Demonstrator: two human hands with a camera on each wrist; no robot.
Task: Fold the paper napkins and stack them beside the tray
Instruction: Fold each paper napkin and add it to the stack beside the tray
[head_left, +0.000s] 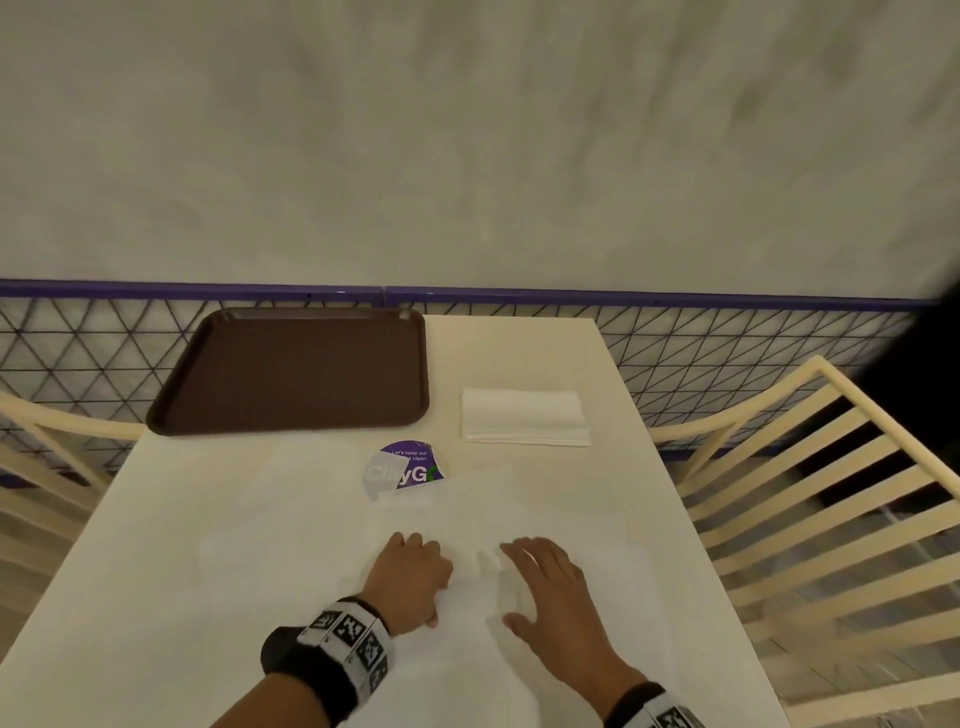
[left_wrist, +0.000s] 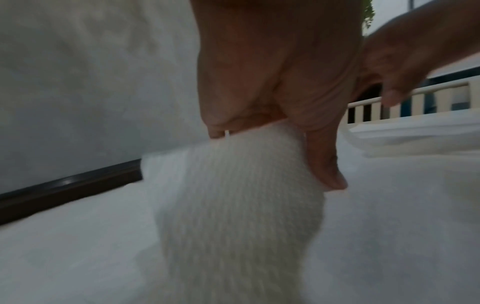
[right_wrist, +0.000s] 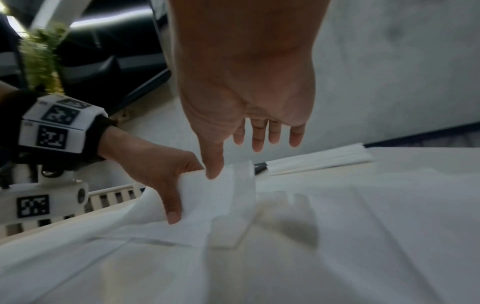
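Near the table's front, my left hand (head_left: 415, 571) grips a white paper napkin (left_wrist: 233, 205), its fingers curled round a raised, bunched part (right_wrist: 207, 197). My right hand (head_left: 524, 577) hovers just right of it with straight, spread fingers (right_wrist: 257, 137); its thumb tip is at the napkin's raised edge. Several more unfolded napkins (head_left: 571, 519) lie flat over the table, white on white and hard to tell apart. A stack of folded napkins (head_left: 524, 418) lies right of the brown tray (head_left: 291, 369), which stands at the far left.
A round purple sticker (head_left: 410, 465) on the table is partly covered by napkins. Cream slatted chairs stand at the right (head_left: 831, 493) and at the left (head_left: 52, 431). A mesh fence with a purple rail (head_left: 675, 299) runs behind the table's far edge.
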